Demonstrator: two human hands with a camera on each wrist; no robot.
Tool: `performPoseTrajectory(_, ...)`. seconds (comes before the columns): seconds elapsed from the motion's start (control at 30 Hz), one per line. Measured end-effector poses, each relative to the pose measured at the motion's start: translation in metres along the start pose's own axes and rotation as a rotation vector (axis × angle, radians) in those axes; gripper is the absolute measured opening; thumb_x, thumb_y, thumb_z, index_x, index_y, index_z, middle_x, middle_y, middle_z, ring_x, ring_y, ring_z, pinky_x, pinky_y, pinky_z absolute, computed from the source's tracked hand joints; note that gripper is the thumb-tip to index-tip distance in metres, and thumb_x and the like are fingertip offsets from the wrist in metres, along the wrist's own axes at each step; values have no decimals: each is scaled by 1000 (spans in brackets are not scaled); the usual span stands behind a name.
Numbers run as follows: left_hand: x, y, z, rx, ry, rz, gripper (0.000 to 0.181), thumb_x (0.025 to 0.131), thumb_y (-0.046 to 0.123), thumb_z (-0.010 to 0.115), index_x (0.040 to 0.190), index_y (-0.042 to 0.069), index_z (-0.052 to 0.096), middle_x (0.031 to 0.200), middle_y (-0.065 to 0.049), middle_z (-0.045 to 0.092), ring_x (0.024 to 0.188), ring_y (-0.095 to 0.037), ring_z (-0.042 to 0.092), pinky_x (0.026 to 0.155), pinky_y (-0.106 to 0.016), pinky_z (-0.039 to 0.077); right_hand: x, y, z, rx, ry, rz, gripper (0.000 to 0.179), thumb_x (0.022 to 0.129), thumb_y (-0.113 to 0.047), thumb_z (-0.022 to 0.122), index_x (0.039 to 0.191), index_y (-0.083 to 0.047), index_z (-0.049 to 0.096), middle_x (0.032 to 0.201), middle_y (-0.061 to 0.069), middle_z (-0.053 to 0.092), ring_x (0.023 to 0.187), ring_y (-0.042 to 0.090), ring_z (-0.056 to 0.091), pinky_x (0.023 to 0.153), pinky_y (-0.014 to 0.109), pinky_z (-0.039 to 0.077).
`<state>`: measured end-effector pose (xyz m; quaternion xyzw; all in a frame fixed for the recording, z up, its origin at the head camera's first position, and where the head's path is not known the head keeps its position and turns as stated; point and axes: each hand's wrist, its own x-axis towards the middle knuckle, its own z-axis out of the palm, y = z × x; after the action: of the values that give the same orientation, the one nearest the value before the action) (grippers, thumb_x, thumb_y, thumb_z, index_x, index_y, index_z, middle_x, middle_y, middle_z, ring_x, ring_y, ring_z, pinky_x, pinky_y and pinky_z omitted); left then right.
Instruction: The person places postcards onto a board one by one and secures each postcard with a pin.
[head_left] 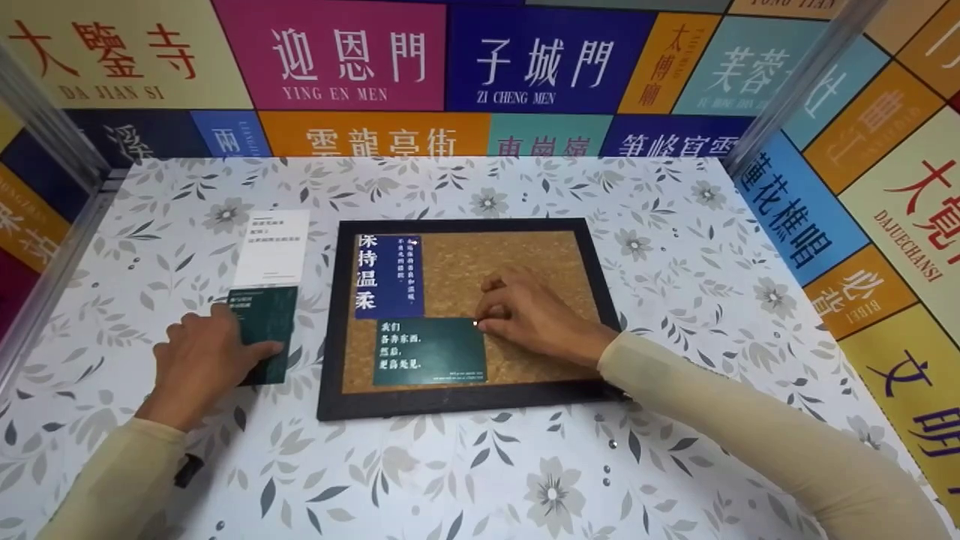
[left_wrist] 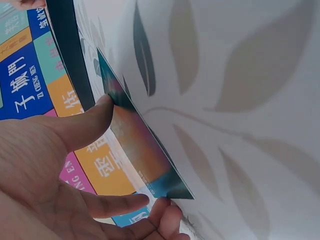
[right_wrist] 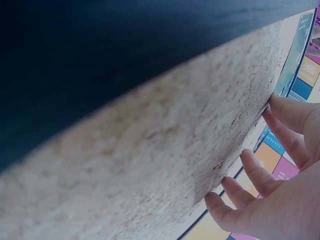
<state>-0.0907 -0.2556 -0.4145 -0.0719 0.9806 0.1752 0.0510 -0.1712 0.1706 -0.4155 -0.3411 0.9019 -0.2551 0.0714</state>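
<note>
My right hand (head_left: 525, 311) is over the cork board (head_left: 525, 262), thumb and index fingertips pinching a tiny white pushpin (head_left: 475, 322) at the upper right corner of a green card (head_left: 431, 352) with white writing. In the right wrist view those two fingertips meet at the card's corner while the other fingers spread over the cork. A blue card (head_left: 390, 277) lies above the green one on the board. Left of the board, my left hand (head_left: 202, 360) spans another dark green card (head_left: 262, 330), its thumb lying across the card and its fingers along the left edge.
A white card (head_left: 270, 247) with black writing lies above the left-hand green card on the flower-patterned table (head_left: 480, 480). The board's black frame (head_left: 465, 405) stands around the cork. Colourful panels with large characters (head_left: 540, 60) rise behind the table.
</note>
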Motion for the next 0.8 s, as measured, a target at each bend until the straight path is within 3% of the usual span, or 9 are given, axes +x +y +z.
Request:
performPoseTrajectory(0.2, -3, 2, 1, 21, -1, 3, 67, 98, 38, 84, 110, -20, 52, 97, -45, 54, 91, -58, 53, 77, -73, 44, 1, 0, 0, -9, -4, 6, 13, 102, -25, 82, 110, -16, 87, 139, 10, 66, 134, 29, 54, 116, 51, 41)
performPoseTrajectory(0.5, 3, 2, -7, 68, -132, -74, 70, 98, 37, 85, 118, -21, 51, 96, -39, 52, 91, -54, 49, 82, -70, 43, 2, -1, 1, -15, -8, 13, 13, 101, -25, 83, 110, -16, 87, 139, 12, 65, 132, 30, 55, 114, 50, 43)
performPoseTrajectory(0.8, 8, -4, -11, 40, -157, -110, 77, 95, 40, 87, 121, -23, 51, 105, -44, 58, 92, -55, 55, 83, -71, 46, 2, -2, -1, -3, -14, 24, 13, 101, -24, 83, 109, -16, 87, 138, 11, 65, 130, 30, 55, 113, 50, 44)
